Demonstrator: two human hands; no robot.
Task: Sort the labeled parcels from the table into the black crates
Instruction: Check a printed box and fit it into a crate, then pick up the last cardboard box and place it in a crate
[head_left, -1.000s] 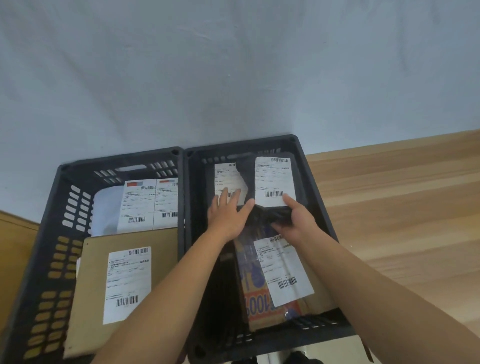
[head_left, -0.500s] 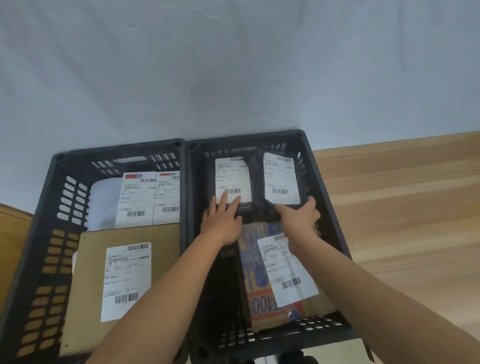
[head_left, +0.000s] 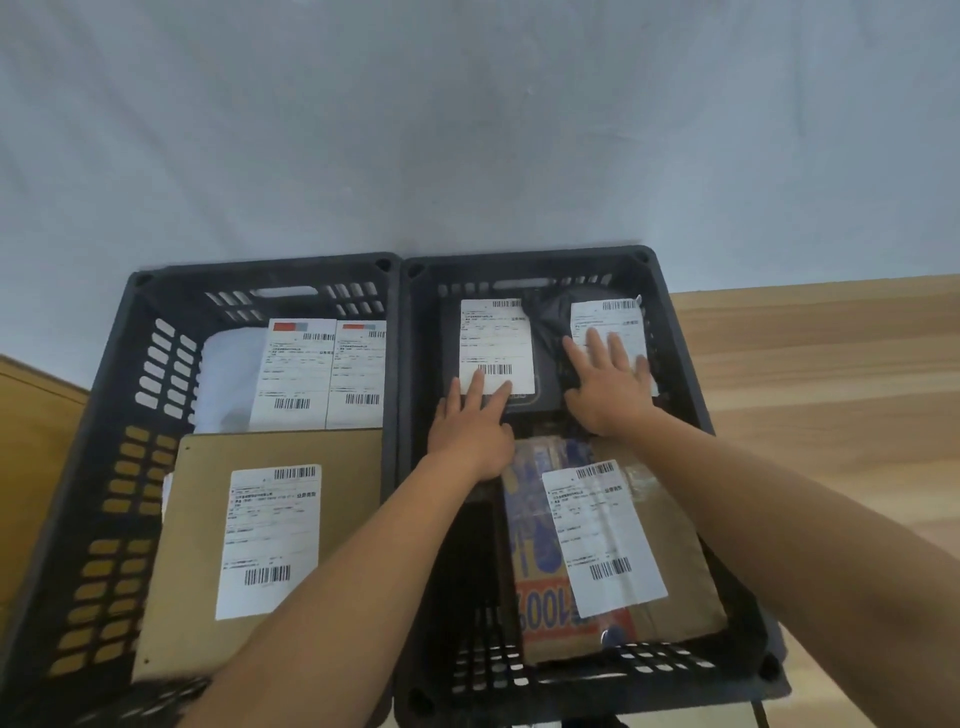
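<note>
Left grip (head_left: 470, 434) and right grip (head_left: 610, 387) both lie flat with straight fingers, grasping nothing. Nearest, the forearms hide part of the right crate (head_left: 524, 257) beside a printed brown parcel (head_left: 670, 571). Left fingertips rest on the near edge of a black box parcel (head_left: 496, 338). The right palm covers the lower label of the black bag parcel (head_left: 545, 322) just beside it, by the far wall. Label print is too small to read.
</note>
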